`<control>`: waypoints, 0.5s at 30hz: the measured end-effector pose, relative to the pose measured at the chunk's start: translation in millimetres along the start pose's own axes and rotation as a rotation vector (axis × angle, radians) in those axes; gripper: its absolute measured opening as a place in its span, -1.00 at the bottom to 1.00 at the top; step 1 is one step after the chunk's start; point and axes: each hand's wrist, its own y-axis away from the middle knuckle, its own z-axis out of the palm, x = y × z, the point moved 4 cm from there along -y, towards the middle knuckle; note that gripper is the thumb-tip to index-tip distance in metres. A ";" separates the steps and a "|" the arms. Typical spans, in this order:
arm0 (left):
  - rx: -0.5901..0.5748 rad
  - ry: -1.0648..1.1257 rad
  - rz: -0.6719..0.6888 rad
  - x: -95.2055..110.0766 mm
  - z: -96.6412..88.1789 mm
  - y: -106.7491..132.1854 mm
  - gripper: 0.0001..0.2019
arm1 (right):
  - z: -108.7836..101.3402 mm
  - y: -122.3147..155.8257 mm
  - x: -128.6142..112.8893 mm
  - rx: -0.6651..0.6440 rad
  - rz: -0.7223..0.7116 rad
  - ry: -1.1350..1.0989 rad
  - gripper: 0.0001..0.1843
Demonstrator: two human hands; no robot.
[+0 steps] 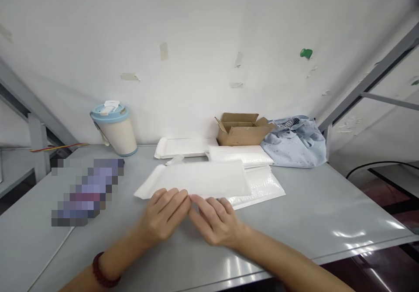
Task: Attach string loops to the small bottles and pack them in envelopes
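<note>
A white padded envelope (pixel 199 178) is held up in front of me, its near edge pinched by both hands near the middle. My left hand (pixel 168 213) is closed on that edge, thumb hidden behind the fingers. Just beside it, my right hand (pixel 216 220) grips the same edge with thumb and index finger, the fingertips of the two hands almost touching. Behind and partly under the held one lies another bubble envelope (pixel 262 187), with a shiny bubbled surface. Further back are a bubble mailer (pixel 240 154) and a stack of white envelopes (pixel 188 147).
An open cardboard box (pixel 245 130) stands against the wall, next to a light blue cloth bag (pixel 294 146). At the left are a cream cup (pixel 119 135) with a blue lid and a pixelated object (pixel 90 191) with a white cable (pixel 52 257). All rest on the grey table (pixel 327 213).
</note>
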 end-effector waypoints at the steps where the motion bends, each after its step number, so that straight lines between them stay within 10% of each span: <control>1: 0.009 0.032 0.016 9.0 -4.0 3.0 -0.85 | -1.2 -1.6 -6.1 -0.003 0.014 0.032 -0.78; 9: -0.088 0.318 -0.038 15.1 5.3 -1.3 -0.89 | 3.4 -5.0 4.5 -0.218 0.241 0.140 -0.75; 12: -0.136 0.315 -0.446 -25.9 8.4 5.4 -0.84 | 5.9 -2.7 14.1 -0.311 0.245 0.165 -0.67; 15: -0.354 0.408 -1.162 -74.2 13.5 31.2 -0.66 | 7.5 2.2 21.0 -0.343 0.306 0.179 -0.67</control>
